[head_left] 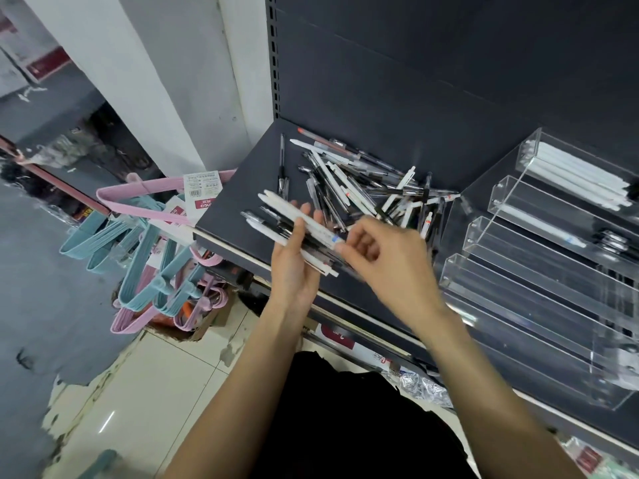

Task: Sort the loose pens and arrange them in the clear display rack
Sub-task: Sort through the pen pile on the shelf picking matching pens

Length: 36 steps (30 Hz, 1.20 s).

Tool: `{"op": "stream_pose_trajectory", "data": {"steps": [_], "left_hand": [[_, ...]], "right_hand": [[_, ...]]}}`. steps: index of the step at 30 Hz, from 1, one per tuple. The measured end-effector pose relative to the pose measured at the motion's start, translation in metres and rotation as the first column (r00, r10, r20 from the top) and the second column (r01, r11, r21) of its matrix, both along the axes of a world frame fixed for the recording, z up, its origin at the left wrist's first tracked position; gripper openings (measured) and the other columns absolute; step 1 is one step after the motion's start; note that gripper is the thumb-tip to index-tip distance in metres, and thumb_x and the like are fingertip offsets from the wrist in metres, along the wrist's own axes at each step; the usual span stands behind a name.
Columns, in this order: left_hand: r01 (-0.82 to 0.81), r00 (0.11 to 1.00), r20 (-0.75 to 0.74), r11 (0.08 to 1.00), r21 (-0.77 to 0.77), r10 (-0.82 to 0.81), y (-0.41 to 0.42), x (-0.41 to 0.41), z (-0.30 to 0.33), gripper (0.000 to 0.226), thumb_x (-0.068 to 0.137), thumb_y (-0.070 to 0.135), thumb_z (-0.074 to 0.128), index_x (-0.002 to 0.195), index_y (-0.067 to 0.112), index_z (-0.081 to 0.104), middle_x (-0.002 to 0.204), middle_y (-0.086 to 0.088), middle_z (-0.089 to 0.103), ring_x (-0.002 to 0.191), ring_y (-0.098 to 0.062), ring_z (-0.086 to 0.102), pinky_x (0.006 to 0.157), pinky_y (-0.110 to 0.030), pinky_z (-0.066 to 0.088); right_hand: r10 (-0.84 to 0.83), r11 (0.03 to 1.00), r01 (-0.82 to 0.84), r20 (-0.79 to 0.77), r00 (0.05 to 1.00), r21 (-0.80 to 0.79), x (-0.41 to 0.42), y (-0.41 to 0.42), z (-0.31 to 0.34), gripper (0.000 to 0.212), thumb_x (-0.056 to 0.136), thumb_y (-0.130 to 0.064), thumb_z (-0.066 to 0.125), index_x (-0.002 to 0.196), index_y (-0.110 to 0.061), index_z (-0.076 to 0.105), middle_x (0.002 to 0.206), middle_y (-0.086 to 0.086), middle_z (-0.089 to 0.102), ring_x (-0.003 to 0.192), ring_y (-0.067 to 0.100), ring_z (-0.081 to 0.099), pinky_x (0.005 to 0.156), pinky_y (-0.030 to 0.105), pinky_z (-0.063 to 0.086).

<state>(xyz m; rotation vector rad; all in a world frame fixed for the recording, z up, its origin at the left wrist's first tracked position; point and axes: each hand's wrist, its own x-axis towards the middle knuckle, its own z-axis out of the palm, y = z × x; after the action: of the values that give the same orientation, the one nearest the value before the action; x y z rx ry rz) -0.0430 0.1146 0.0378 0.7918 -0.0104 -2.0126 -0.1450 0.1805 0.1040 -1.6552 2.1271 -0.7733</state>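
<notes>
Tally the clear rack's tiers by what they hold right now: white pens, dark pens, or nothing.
In the clear display rack, counting five tiers:
Tiers with white pens only: 2, the top one and the second
Tiers with dark pens: 1, the third
Tiers holding nothing: 2
Total: 5 tiers

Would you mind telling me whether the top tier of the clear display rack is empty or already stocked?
Stocked. The top tier of the clear display rack holds several white pens lying side by side.

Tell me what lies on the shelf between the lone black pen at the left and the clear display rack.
In the head view, the heap of loose pens lies between the lone black pen and the clear display rack.
</notes>
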Motion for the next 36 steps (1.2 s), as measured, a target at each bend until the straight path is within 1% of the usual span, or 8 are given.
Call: {"op": "stream_pose_trajectory", "data": {"steps": [4, 7, 10, 16, 21, 25, 31, 36], "left_hand": [[-0.142, 0.986, -0.100, 0.989, -0.045, 0.137, -0.007, 0.010, 0.006, 0.024, 0.100, 0.009, 0.040, 0.115, 0.017, 0.057, 0.102, 0.002, 0.069, 0.084, -0.010, 0.068, 0.083, -0.036, 0.057], [-0.145, 0.985, -0.103, 0.986, -0.079, 0.137, -0.004, 0.009, 0.010, 0.024, 0.100, 0.009, 0.040, 0.116, 0.018, 0.056, 0.104, 0.002, 0.067, 0.084, -0.010, 0.068, 0.085, -0.036, 0.057], [-0.111, 0.993, -0.047, 0.989, -0.093, 0.108, 0.006, 0.000, 0.016, 0.023, 0.100, 0.008, 0.041, 0.115, 0.016, 0.056, 0.097, 0.003, 0.071, 0.083, -0.010, 0.068, 0.085, -0.034, 0.056], [-0.045, 0.999, -0.009, 0.997, -0.068, 0.045, 0.022, -0.007, 0.025, 0.023, 0.101, 0.009, 0.038, 0.107, 0.016, 0.059, 0.085, 0.006, 0.073, 0.076, -0.007, 0.069, 0.077, -0.029, 0.058], [-0.134, 0.991, -0.019, 0.984, -0.120, 0.132, 0.012, 0.000, 0.023, 0.031, 0.101, 0.010, 0.038, 0.103, 0.021, 0.067, 0.094, 0.006, 0.073, 0.088, -0.009, 0.069, 0.083, -0.029, 0.056], [-0.113, 0.994, -0.002, 0.984, -0.138, 0.113, 0.015, 0.001, 0.021, 0.036, 0.102, 0.011, 0.038, 0.099, 0.023, 0.072, 0.097, 0.006, 0.073, 0.094, -0.010, 0.068, 0.091, -0.032, 0.053], [-0.226, 0.973, -0.071, 0.968, -0.106, 0.219, -0.004, 0.022, 0.004, 0.024, 0.101, 0.008, 0.038, 0.115, 0.019, 0.053, 0.104, 0.004, 0.071, 0.096, -0.012, 0.067, 0.083, -0.035, 0.054], [-0.104, 0.994, 0.020, 0.986, -0.127, 0.107, 0.004, 0.017, 0.006, 0.026, 0.101, 0.006, 0.038, 0.118, 0.019, 0.052, 0.103, 0.001, 0.070, 0.098, -0.015, 0.067, 0.095, -0.043, 0.050]], "right_hand": [[-0.297, 0.954, 0.298, 0.152, 0.943, 0.019, 0.008, 0.028, -0.016, 0.030, 0.093, -0.043, 0.050, 0.114, -0.022, 0.054, 0.103, -0.007, 0.056, 0.081, -0.003, 0.055, 0.068, 0.016, 0.046], [-0.369, 0.928, 0.273, 0.717, 0.591, 0.253, 0.020, 0.026, -0.020, 0.072, 0.083, -0.062, 0.034, 0.147, -0.037, 0.016, 0.148, -0.008, 0.033, 0.126, -0.005, 0.040, 0.098, 0.011, 0.030], [-0.305, 0.945, 0.238, 0.873, 0.381, 0.226, 0.039, 0.017, -0.029, 0.075, 0.081, -0.064, 0.036, 0.145, -0.048, 0.001, 0.157, -0.012, 0.016, 0.141, 0.004, 0.022, 0.116, 0.031, 0.018], [-0.203, 0.956, 0.288, 0.841, 0.501, 0.059, 0.053, 0.008, -0.032, 0.063, 0.092, -0.020, 0.060, 0.132, -0.045, 0.018, 0.136, -0.011, 0.038, 0.137, 0.003, 0.028, 0.108, 0.023, 0.035], [-0.311, 0.924, 0.377, 0.703, 0.639, 0.065, 0.043, 0.022, -0.035, 0.049, 0.082, -0.018, 0.072, 0.112, -0.032, 0.035, 0.090, 0.000, 0.066, 0.079, 0.010, 0.064, 0.072, 0.022, 0.052], [-0.332, 0.912, 0.390, 0.784, 0.525, 0.125, 0.039, 0.026, -0.036, 0.032, 0.084, -0.011, 0.069, 0.105, -0.020, 0.047, 0.081, 0.004, 0.071, 0.073, 0.015, 0.066, 0.070, 0.025, 0.054], [-0.317, 0.935, 0.330, 0.730, 0.606, 0.132, -0.002, 0.053, -0.026, 0.021, 0.079, -0.002, 0.069, 0.091, -0.020, 0.068, 0.080, -0.008, 0.071, 0.079, 0.007, 0.065, 0.082, 0.024, 0.054], [-0.275, 0.820, 0.571, 0.902, 0.334, 0.039, -0.023, 0.048, -0.021, 0.017, 0.084, 0.002, 0.060, 0.093, -0.010, 0.068, 0.074, -0.005, 0.071, 0.069, 0.007, 0.061, 0.073, 0.017, 0.052]]}}
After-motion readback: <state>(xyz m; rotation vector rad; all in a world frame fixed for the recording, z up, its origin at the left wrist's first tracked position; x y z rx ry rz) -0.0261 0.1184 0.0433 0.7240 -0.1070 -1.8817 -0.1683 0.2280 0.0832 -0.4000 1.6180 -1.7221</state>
